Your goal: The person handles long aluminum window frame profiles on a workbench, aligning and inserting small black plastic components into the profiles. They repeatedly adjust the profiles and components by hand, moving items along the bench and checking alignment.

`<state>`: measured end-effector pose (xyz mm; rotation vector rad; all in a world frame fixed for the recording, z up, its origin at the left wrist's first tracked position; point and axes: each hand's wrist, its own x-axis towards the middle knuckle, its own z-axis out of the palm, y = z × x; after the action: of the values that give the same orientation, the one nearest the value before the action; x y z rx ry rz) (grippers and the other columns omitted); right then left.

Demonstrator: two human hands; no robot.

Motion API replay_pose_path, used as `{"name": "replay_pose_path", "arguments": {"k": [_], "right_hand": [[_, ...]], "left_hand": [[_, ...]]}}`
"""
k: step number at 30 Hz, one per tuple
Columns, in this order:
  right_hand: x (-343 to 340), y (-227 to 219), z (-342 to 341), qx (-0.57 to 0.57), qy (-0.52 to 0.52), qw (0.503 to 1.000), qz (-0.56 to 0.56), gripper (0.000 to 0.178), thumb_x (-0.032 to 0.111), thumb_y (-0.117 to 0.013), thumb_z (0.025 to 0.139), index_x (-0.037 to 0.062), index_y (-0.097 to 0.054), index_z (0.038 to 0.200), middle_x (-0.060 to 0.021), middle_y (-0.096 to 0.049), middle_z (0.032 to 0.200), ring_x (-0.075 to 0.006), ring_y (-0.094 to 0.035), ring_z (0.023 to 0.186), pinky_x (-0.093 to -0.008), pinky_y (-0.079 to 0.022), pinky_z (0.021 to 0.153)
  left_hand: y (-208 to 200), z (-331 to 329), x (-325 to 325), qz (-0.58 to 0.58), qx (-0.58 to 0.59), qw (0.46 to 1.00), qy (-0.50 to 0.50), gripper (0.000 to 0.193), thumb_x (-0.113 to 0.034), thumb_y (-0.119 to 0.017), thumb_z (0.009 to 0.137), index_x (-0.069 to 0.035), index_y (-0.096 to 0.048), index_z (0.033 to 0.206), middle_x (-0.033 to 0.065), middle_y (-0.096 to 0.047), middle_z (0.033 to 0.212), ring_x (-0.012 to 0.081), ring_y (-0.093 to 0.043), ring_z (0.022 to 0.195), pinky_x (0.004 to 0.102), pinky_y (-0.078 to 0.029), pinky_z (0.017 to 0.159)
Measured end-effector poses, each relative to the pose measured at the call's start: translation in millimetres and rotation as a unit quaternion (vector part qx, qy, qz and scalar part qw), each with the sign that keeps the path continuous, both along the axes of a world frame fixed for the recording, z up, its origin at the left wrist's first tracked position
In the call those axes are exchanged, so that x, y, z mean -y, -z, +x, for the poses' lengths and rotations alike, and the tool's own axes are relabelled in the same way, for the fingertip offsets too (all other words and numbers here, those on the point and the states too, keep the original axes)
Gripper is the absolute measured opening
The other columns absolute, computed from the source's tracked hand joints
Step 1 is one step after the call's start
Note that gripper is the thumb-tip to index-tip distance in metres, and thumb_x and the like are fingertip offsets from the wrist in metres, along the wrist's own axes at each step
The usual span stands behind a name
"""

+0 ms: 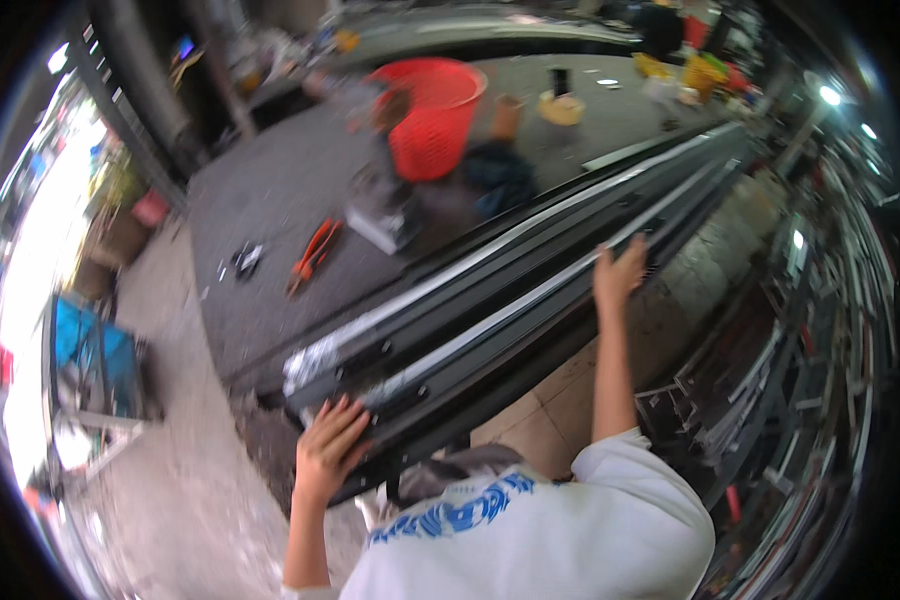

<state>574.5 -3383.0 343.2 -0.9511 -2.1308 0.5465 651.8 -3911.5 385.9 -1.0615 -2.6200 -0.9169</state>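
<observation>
The bare left hand [332, 440], at seven o'clock, lies with its fingers spread over the end of a long dark-grey profile with a bright silver strip along it [510, 312]; its palm and thumb are mostly out of sight, so I cannot tell whether it grips or only rests there. The bare right hand [622, 268], near three o'clock, touches the same nearer profile farther along its outer side, its fingers blurred; whether they close around the edge is likewise impossible to tell. The profile runs from eight o'clock to two o'clock over the edge of a broad grey worktop [270, 190], its far end dim. Just beside it, on the ten o'clock side, lies a second long dark profile with a silver strip [450, 277]. Beyond, towards ten o'clock, are orange-handled pliers [315, 255]; a red perforated plastic basket [435, 140] stands at twelve o'clock, partly hidden by a smeared grey shape I cannot identify. Dark bundled cloth [500, 180] and a shallow yellow round container [561, 108] sit towards one o'clock, details lost to blur. At six o'clock a white shirt with blue print [540, 540] is cut off by the lower border, while tangled metal lengths [820, 350] fade into the dark rim at three o'clock.
</observation>
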Motion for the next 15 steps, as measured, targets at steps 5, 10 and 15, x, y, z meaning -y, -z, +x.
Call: {"name": "replay_pose_path", "arguments": {"k": [5,10,15], "right_hand": [[76,-2,14,0.005,-0.063,0.998,0.008,0.08,0.033,-0.065,0.094,0.0003,-0.024,0.154,-0.0326,-0.021,0.158,-0.0488,-0.022,0.145,-0.059,-0.016,0.118],[95,-5,22,-0.019,-0.026,0.999,0.012,0.081,0.029,-0.067,0.093,-0.0044,-0.023,0.152,-0.0404,-0.017,0.154,-0.0563,-0.024,0.141,-0.0607,-0.025,0.113],[101,0,28,0.022,-0.065,0.988,-0.139,0.094,0.049,-0.06,0.095,-0.0026,-0.012,0.158,-0.0365,-0.006,0.16,-0.0497,-0.018,0.148,-0.0512,-0.021,0.12]], "left_hand": [[-24,-8,9,0.038,-0.03,0.997,-0.065,0.032,-0.014,-0.062,0.088,-0.007,-0.072,0.118,0.0148,-0.06,0.138,0.0418,-0.047,0.136,0.0541,-0.029,0.116],[-37,-65,23,-0.018,0.105,0.994,0.017,0.053,-0.008,-0.068,0.086,-0.006,-0.057,0.138,0.0141,-0.054,0.146,0.0404,-0.04,0.142,0.0551,-0.024,0.119],[-31,-74,27,-0.034,0.129,0.987,0.091,0.057,0.001,-0.065,0.088,-0.004,-0.052,0.143,0.014,-0.057,0.142,0.0379,-0.037,0.145,0.0573,-0.003,0.123]]}}
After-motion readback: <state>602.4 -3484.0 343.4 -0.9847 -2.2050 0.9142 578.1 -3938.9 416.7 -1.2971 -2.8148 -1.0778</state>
